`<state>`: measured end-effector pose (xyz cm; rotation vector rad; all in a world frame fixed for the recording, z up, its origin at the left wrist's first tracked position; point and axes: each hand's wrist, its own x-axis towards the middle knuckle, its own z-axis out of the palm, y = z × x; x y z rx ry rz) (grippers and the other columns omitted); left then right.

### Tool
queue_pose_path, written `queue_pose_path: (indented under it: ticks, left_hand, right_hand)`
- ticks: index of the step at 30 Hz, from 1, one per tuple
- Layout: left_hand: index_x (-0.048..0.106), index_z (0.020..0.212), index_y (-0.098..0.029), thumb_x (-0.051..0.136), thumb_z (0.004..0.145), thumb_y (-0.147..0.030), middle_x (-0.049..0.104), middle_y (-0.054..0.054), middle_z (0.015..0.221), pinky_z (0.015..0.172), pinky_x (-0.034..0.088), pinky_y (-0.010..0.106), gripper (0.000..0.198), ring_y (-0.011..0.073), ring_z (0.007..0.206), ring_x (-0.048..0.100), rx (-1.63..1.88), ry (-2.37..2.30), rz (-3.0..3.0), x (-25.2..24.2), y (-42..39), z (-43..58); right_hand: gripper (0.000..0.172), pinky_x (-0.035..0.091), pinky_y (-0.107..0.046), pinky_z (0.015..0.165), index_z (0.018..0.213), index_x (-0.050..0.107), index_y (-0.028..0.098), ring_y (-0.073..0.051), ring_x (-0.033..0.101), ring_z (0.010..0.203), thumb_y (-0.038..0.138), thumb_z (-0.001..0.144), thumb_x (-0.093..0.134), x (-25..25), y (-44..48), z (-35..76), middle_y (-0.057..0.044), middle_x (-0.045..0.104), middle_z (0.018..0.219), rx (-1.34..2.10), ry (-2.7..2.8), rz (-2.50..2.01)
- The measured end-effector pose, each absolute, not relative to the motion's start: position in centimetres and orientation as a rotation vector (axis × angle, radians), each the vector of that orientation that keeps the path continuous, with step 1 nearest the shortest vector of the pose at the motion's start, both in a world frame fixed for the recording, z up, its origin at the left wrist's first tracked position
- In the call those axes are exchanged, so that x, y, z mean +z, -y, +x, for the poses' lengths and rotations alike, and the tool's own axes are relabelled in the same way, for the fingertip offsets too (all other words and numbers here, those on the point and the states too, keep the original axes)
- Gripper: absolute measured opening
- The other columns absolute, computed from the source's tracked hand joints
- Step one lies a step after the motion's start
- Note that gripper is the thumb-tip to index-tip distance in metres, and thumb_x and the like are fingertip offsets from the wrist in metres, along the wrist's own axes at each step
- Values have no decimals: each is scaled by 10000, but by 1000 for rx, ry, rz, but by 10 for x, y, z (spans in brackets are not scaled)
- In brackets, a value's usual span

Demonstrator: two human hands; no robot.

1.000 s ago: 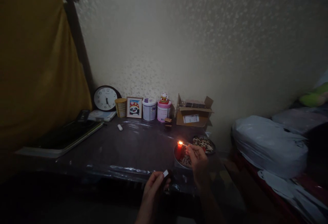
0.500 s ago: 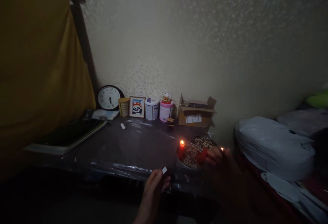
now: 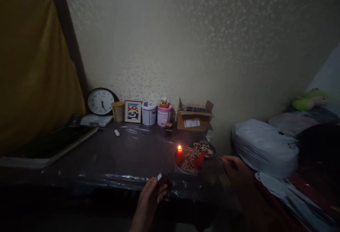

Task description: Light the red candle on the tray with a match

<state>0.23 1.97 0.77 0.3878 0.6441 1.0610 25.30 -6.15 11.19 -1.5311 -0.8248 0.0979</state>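
Note:
A lit red candle (image 3: 179,156) stands in a round dish (image 3: 187,171) filled with speckled material, with a second red candle (image 3: 200,159), unlit and tilted, at the dish's right side. Behind it a dark dish (image 3: 204,148) holds many matchsticks. My left hand (image 3: 151,193), in front of the table edge, pinches a small box with a white end (image 3: 159,177). To the right of the dishes, my right hand (image 3: 235,168) pinches a thin matchstick (image 3: 220,157); no flame shows on it.
Along the wall stand a clock (image 3: 101,101), a yellow cup (image 3: 118,112), a framed panda picture (image 3: 133,111), two tubs (image 3: 149,114) and an open cardboard box (image 3: 192,123). A white bag (image 3: 265,147) lies at the right, a large book (image 3: 50,145) at the left.
My right hand has drawn back to the right from the tilted red candle, and the small flame at its fingers is gone. The view has turned slightly right.

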Motion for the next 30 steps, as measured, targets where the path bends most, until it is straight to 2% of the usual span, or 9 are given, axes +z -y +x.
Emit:
queue_pose_path:
  ticks: [4,10,16,20,27,30]
  left_hand:
    - [677,775,-183,763,570,-379,723,28,827,746,491,353,296,248,793,679,1045,-624,410,1,-22,2]
    - [678,776,-193,761,580,-342,725,8,837,725,501,344,260,239,767,684,1032,-627,376,-6,-25,4]
    - [670,769,-195,748,602,-323,730,20,847,745,499,356,225,245,784,684,1022,-616,396,-10,-27,5]
    - [663,780,-194,744,603,-313,730,26,846,775,488,383,228,249,787,682,1012,-636,385,-12,-28,6]
    - [665,800,-190,770,552,-333,735,33,850,771,485,373,305,257,794,681,958,-682,344,-8,-29,9]
    - [668,799,-185,781,535,-316,734,30,851,778,486,363,316,254,804,679,963,-692,335,-3,-26,8]
  right_hand:
    - [262,449,-279,505,758,617,224,-184,591,549,461,648,620,91,62,278,-2,642,632,221,746,-1412]
    - [223,453,-295,551,668,635,203,-223,605,634,415,603,619,59,51,305,-42,678,657,-16,783,-1722]
    - [256,486,-320,611,676,650,189,-250,640,701,427,589,619,36,30,325,-62,705,687,-1,811,-1713]
    - [274,495,-303,547,721,644,187,-233,649,624,434,621,581,25,11,333,-42,701,636,68,835,-1703]
    - [204,495,-319,657,584,616,223,-235,654,698,426,579,590,22,-36,348,-36,702,661,69,883,-1749]
    - [162,488,-324,671,589,629,227,-228,648,692,386,574,597,25,-51,347,-25,696,662,62,902,-1783]
